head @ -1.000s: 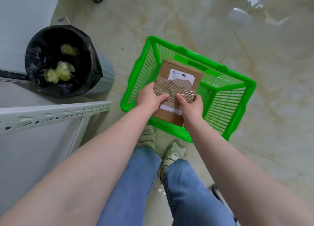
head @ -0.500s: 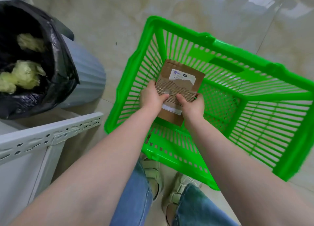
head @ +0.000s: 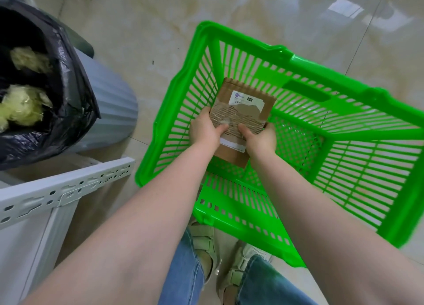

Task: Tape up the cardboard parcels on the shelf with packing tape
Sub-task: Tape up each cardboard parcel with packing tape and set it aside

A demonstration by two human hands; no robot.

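Cardboard parcel (head: 243, 111) sits between both hands – left hand (head: 206, 133) and right hand (head: 260, 140) each grip a side, thumbs on top – over the green basket (head: 344, 167).

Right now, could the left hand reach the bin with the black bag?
Probably yes. The bin stands open on the left hand's side with nothing between, but that hand would first have to let go of the parcel.
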